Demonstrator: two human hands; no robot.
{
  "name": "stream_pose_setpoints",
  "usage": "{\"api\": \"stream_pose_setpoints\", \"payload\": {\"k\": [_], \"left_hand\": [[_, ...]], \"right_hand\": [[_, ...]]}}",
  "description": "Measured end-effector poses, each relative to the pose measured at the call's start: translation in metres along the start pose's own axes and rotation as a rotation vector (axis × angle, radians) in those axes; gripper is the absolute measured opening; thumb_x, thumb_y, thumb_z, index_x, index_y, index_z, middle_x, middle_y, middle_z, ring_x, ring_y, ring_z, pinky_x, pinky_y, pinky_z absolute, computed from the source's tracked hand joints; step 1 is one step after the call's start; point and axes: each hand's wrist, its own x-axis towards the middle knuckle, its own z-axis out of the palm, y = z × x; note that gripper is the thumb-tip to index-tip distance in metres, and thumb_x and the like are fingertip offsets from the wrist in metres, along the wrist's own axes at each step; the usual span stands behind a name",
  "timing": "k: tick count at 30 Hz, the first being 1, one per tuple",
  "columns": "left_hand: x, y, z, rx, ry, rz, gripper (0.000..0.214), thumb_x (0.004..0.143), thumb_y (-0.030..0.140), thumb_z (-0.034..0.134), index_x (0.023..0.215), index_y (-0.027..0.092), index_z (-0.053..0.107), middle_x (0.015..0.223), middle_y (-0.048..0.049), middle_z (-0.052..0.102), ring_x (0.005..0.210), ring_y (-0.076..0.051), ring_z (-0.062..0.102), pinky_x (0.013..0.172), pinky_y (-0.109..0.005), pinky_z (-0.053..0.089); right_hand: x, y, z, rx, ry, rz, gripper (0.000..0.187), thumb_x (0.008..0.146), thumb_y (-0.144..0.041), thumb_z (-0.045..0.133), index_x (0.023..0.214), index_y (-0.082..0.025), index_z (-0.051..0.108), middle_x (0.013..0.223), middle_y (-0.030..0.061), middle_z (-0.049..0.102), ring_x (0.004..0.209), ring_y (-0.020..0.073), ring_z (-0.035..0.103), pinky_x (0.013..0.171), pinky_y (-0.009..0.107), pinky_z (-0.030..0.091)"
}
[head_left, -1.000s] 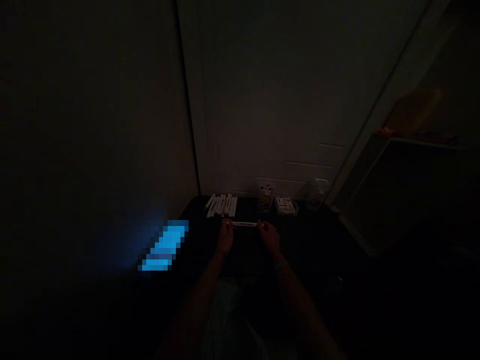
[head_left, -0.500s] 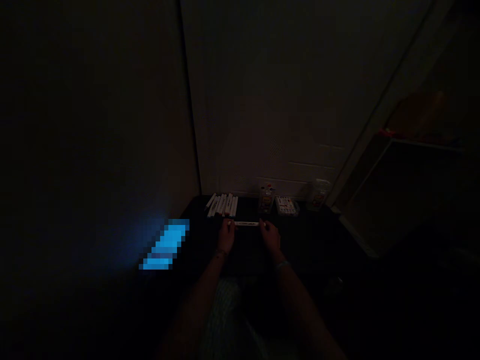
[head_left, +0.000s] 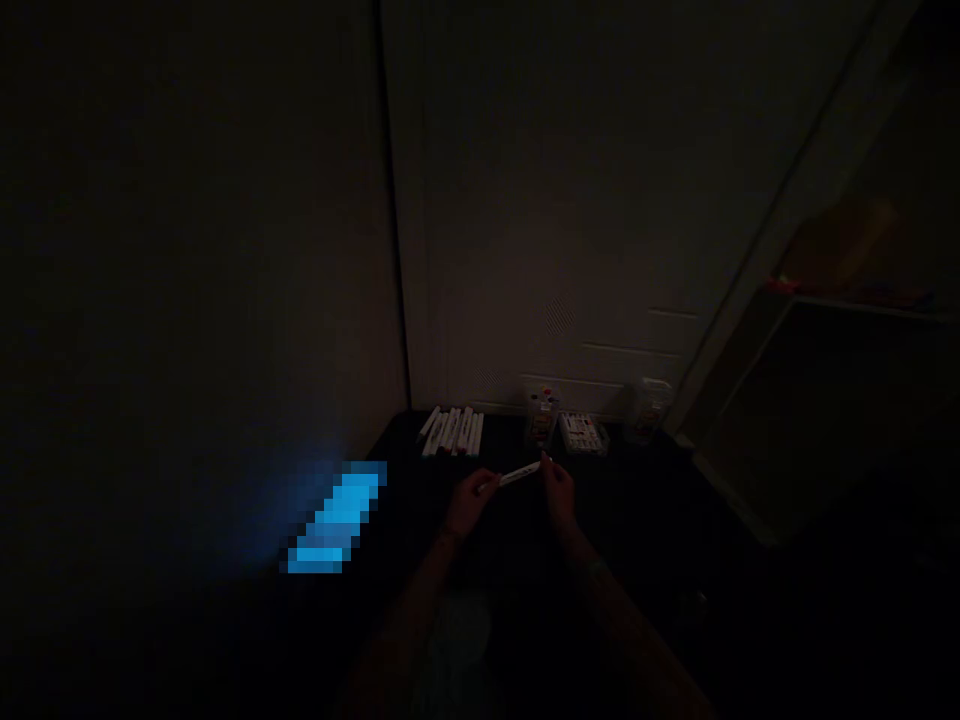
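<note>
A white marker with dark print along its barrel is held between my two hands above the dark table. My left hand pinches its left end. Closed on the opposite end is my right hand, a little higher, so the marker slopes up to the right. Beyond my left hand, several white markers lie side by side in a row. A clear case of markers lies behind my right hand, and an upright clear container with coloured tips stands beside it.
Another clear container stands at the table's back right, near the wall. A blurred bright blue screen glows at the left. The dark table meets a shelf unit on the right. The room is very dim.
The marker has gone from level to tilted, its right end higher. My left hand has turned and shifted slightly right. The whole view has shifted a little with my head.
</note>
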Motion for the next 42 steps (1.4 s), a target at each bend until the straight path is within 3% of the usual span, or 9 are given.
{"api": "stream_pose_setpoints", "payload": {"k": [5, 10, 14, 19, 23, 28, 34, 38, 42], "left_hand": [[-0.001, -0.007, 0.003, -0.038, -0.076, -0.018, 0.033, 0.068, 0.042, 0.053, 0.086, 0.017, 0.063, 0.069, -0.0015, 0.062, 0.063, -0.013, 0.054, 0.058, -0.023, 0.04], [-0.002, -0.009, 0.007, -0.119, -0.156, -0.033, 0.031, 0.063, 0.033, 0.06, 0.087, 0.015, 0.061, 0.073, -0.0025, 0.062, 0.065, -0.012, 0.055, 0.06, -0.023, 0.041], [-0.002, -0.003, 0.004, -0.21, -0.08, -0.026, 0.033, 0.062, 0.037, 0.062, 0.085, 0.014, 0.06, 0.078, -0.0037, 0.061, 0.07, -0.012, 0.053, 0.063, -0.022, 0.041], [-0.003, 0.006, -0.003, -0.32, 0.203, -0.059, 0.036, 0.079, 0.046, 0.037, 0.095, 0.016, 0.05, 0.065, 0.0014, 0.05, 0.054, -0.007, 0.043, 0.051, -0.019, 0.036], [-0.001, 0.008, -0.004, -0.3, 0.243, -0.072, 0.037, 0.078, 0.046, 0.04, 0.104, 0.02, 0.044, 0.072, 0.0013, 0.051, 0.055, -0.007, 0.043, 0.051, -0.019, 0.036], [0.003, 0.004, -0.004, -0.174, 0.255, -0.078, 0.032, 0.077, 0.046, 0.041, 0.077, 0.016, 0.052, 0.065, 0.0011, 0.05, 0.058, -0.008, 0.044, 0.055, -0.019, 0.036], [0.006, -0.003, -0.005, -0.147, 0.328, -0.112, 0.032, 0.077, 0.044, 0.04, 0.076, 0.015, 0.052, 0.061, 0.0014, 0.046, 0.054, -0.008, 0.041, 0.05, -0.019, 0.033], [0.007, -0.007, -0.004, -0.14, 0.302, -0.098, 0.032, 0.077, 0.045, 0.04, 0.076, 0.015, 0.052, 0.057, 0.0024, 0.044, 0.051, -0.007, 0.04, 0.048, -0.018, 0.032], [0.009, -0.011, -0.003, -0.148, 0.349, -0.082, 0.029, 0.076, 0.044, 0.043, 0.081, 0.017, 0.05, 0.061, 0.0025, 0.046, 0.053, -0.007, 0.043, 0.05, -0.018, 0.035]], "right_hand": [[-0.004, -0.01, 0.023, 0.026, -0.015, 0.016, 0.054, 0.076, -0.057, 0.033, 0.083, -0.013, 0.062, 0.07, 0.006, 0.063, 0.065, 0.0164, 0.056, 0.055, 0.022, 0.04], [-0.016, -0.036, 0.042, -0.067, -0.19, -0.049, 0.049, 0.077, -0.054, 0.035, 0.085, -0.015, 0.063, 0.069, 0.0048, 0.063, 0.064, 0.0161, 0.056, 0.055, 0.022, 0.04], [-0.004, -0.06, 0.032, -0.01, -0.369, -0.169, 0.049, 0.083, -0.049, 0.028, 0.105, -0.015, 0.056, 0.076, 0.0044, 0.064, 0.065, 0.0138, 0.058, 0.057, 0.021, 0.042], [0.002, -0.066, 0.005, -0.353, -0.568, -0.492, 0.038, 0.081, -0.04, 0.043, 0.116, -0.029, 0.048, 0.106, -0.0002, 0.059, 0.09, 0.0181, 0.057, 0.078, 0.028, 0.041], [-0.012, -0.056, 0.002, -0.501, -0.678, -0.491, 0.034, 0.081, -0.037, 0.044, 0.114, -0.03, 0.051, 0.112, -0.0012, 0.057, 0.097, 0.019, 0.054, 0.083, 0.029, 0.039], [-0.022, -0.041, 0.007, -0.484, -0.613, -0.424, 0.033, 0.079, -0.04, 0.047, 0.109, -0.029, 0.054, 0.108, -0.0005, 0.058, 0.096, 0.0181, 0.053, 0.083, 0.028, 0.038], [-0.025, -0.008, -0.002, -0.176, -0.23, -0.157, 0.044, 0.082, -0.049, 0.031, 0.093, -0.017, 0.059, 0.086, 0.0041, 0.062, 0.078, 0.0156, 0.055, 0.069, 0.024, 0.04], [-0.021, -0.002, -0.002, -0.055, -0.212, -0.143, 0.046, 0.084, -0.047, 0.025, 0.091, -0.015, 0.057, 0.084, 0.0048, 0.061, 0.078, 0.015, 0.053, 0.068, 0.022, 0.039], [-0.017, -0.001, 0.005, -0.171, -0.182, -0.152, 0.043, 0.085, -0.045, 0.023, 0.092, -0.017, 0.056, 0.089, 0.0043, 0.059, 0.082, 0.0145, 0.052, 0.074, 0.023, 0.037]]}}
